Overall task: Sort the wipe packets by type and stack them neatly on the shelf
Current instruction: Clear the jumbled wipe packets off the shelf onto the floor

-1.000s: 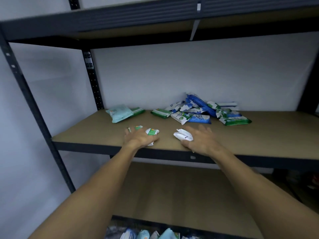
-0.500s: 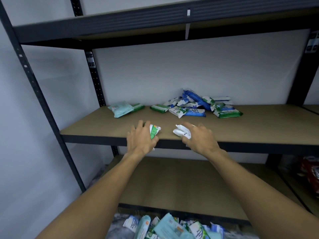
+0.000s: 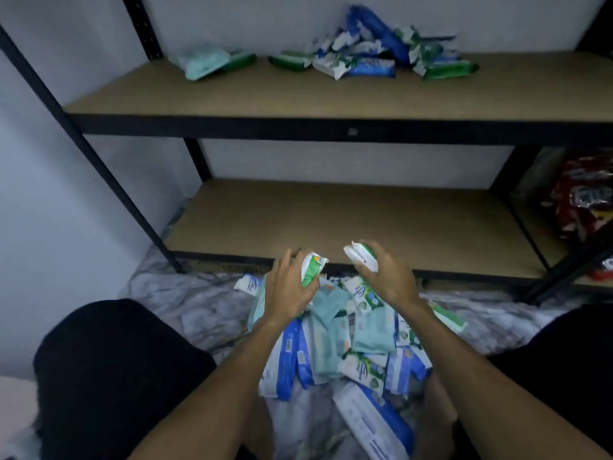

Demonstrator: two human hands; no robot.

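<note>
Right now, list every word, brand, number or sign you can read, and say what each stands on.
No text can be read with certainty.
On the green-and-white packet in the left hand: print, blurred.
On the white packet in the right hand: print, blurred.
On the floor pile: logos and barcodes, too small.
On the heaped packets on the upper shelf: logos, blurred.
On the red bag: white lettering, blurred.

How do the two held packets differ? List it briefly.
The left hand grips a green packet with an orange patch; the right hand grips a mostly white packet. The green packet stands nearly upright; the white packet lies slanted. Both are small, held above the floor pile.
</note>
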